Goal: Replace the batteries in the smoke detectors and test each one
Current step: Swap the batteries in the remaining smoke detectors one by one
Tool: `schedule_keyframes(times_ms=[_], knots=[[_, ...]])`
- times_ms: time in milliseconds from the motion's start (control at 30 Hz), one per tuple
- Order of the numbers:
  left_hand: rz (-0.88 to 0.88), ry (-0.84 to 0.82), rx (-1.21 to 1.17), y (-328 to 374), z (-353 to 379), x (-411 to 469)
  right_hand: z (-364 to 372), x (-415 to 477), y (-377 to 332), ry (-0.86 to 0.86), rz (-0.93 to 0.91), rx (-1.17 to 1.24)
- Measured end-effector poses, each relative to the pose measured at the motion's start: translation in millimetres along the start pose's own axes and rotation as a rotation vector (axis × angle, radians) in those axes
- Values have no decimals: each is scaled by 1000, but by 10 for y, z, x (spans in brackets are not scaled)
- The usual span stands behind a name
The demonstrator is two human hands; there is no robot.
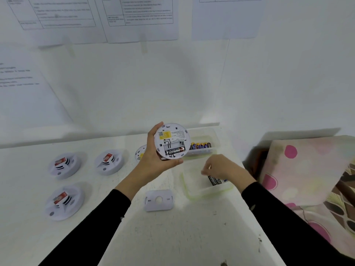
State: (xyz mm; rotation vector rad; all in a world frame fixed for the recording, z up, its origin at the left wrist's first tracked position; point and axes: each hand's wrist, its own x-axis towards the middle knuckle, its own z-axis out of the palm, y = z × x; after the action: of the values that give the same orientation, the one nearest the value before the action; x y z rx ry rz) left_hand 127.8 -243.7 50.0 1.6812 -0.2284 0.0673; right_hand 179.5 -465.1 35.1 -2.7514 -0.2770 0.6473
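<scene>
Left hand: I'm seeing my left hand point(153, 162) gripping a round white plastic smoke detector point(171, 140), thumb curling over the top edge and fingertips hooking under the lower edge.
Right hand: my right hand point(221, 167) is hovering palm-down over the nearer tub with its fingers curling downward. I cannot tell whether they are pinching anything.
Detector position: it is being held up above the white table point(172, 237), between me and the two tubs.
Detector facing: its back is facing me, yellow label at the upper left and the open battery bay toward the lower edge.
Bay contents: one black cylindrical battery point(175, 151) is sitting in the lower slot, with its long axis running left to right and rising slightly to the right.
Nearer tub: a clear plastic tub with a green rim point(192, 191) is holding a second black battery point(214, 181), lying slantwise from upper left to lower right, partly under my right hand.
Farther tub: a clear plastic tub point(213, 135) just behind the detector is holding a row of blue-and-yellow batteries point(200, 145), side by side.
Table, near me: a white plastic mounting plate point(159, 200) is lying flat below the left wrist.
Table, left: three white smoke detectors are sitting apart from one another point(65, 165) point(109, 161) point(64, 201), each with a red-and-white piece on top.
</scene>
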Motion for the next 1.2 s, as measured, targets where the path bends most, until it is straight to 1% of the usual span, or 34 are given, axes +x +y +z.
schedule_keyframes(times_ms=[67, 167, 233, 300, 333, 367, 433, 467, 500, 533, 600, 633, 733, 800, 867, 933, 1000, 1033, 1133, 1200], knots=[[0, -2, -3, 7, 8, 10, 140, 72, 9, -21, 58, -153], [2, -2, -7, -1, 8, 11, 224, 160, 0, 14, 98, -200], [-6, 4, -22, -15, -2, 12, 226, 161, 4, 16, 93, -179], [-22, 13, -38, -29, -21, 7, 184, 88, -1, 71, 53, -50], [-25, 17, -39, -39, -31, 6, 154, 37, -11, 158, 12, 88], [-27, 20, -41, -47, -40, 3, 121, -29, -42, 311, -59, 253], [-28, 22, -43, -58, -44, -2, 39, -203, -182, 688, -247, 613], [-29, 20, -47, -60, -38, -3, -4, -300, -284, 831, -356, 755], [-31, 18, -55, -58, -26, -3, -32, -377, -379, 932, -465, 826], [-33, 14, -64, -55, -6, -2, -47, -440, -471, 1005, -569, 819], [-33, -1, -91, -35, 40, -9, -14, -470, -600, 1098, -743, 650], [-36, -11, -114, -27, 61, -16, 14, -451, -639, 1109, -810, 562], [-84, -50, -239, -15, 76, -34, 83, -336, -663, 1080, -915, 412], [-146, -90, -368, -24, 69, -32, 85, -293, -643, 1012, -916, 404], [-239, -81, -529, -30, 65, -16, 67, -264, -618, 827, -857, 435], [-266, -57, -621, -28, 57, -5, 72, -278, -609, 638, -794, 474], [-256, -62, -661, -4, 53, -13, 88, -326, -614, 515, -756, 588], [-255, -62, -665, 11, 53, -13, 76, -372, -620, 478, -722, 691], [-245, -14, -642, 23, 58, -1, 87, -393, -584, 382, -530, 1090], [-235, -15, -630, 12, 67, 4, 142, -339, -556, 296, -482, 1297]])
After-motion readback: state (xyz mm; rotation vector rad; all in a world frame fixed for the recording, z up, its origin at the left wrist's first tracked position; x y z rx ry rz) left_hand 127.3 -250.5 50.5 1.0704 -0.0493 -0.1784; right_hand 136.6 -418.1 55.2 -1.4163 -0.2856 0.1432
